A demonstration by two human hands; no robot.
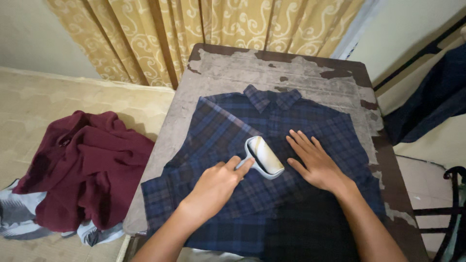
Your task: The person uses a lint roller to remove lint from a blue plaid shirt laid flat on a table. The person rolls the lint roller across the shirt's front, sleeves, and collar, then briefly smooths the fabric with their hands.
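A dark blue plaid shirt (310, 123) lies spread flat on a worn brown table (272, 68), collar toward the far edge. My left hand (216, 184) grips the grey handle of a lint roller (264, 156), whose pale roll rests on the shirt's middle. Beside the roller, my right hand (315, 162) lies flat on the fabric with fingers spread, pressing the shirt down.
A maroon garment (82, 165) is heaped on the floor at the left, over a grey patterned cloth (19, 218). Gold patterned curtains (194, 29) hang behind the table. A dark blue cloth (432, 97) hangs at the right, with a black metal chair frame (451, 213) below it.
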